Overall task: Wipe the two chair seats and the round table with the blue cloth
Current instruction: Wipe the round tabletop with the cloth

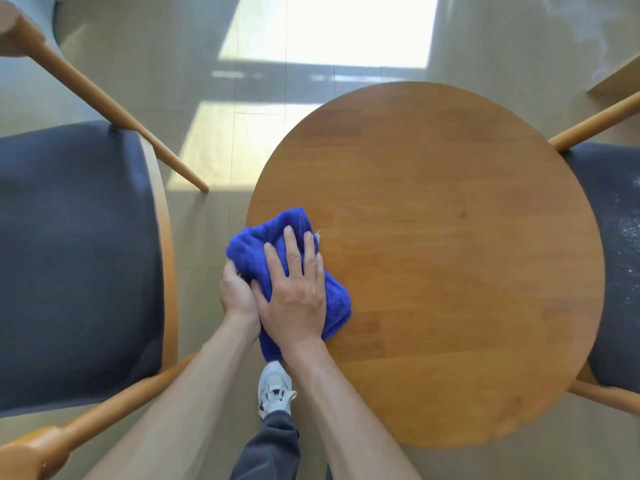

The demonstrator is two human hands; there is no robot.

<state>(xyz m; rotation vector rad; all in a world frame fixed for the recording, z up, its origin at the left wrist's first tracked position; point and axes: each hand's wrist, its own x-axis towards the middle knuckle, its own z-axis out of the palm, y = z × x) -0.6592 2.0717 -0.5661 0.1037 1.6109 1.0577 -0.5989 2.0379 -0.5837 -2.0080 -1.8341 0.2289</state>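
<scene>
- A crumpled bright blue terry cloth (pixel 256 251) lies on the left edge of the round, warm-brown wooden table (pixel 450 271), with part of it hanging past the rim on the side near the person.
- The right hand (pixel 294 296) lies flat on top of the cloth, its fingers straight and slightly spread, pressing it against the tabletop.
- The left hand (pixel 237 292) sits just beside the right one at the table's rim, fingers curled round the bunched lower-left part of the cloth; the two hands touch at the thumb side.
- To the left of the table stands a chair with a light wooden frame and a dark grey-blue cushioned seat (pixel 76 265), set a little apart from the table.
- On the right, a second dark cushioned chair seat (pixel 620 271) is partly tucked under the table's edge; pale specks dot its surface.
- Below the hands, between the forearms, a white sneaker (pixel 275 386) and a dark grey trouser leg (pixel 266 448) stand on the pale beige tiled floor (pixel 207 81).
- A bright patch of sunlight (pixel 346 29) falls on the floor beyond the table.
</scene>
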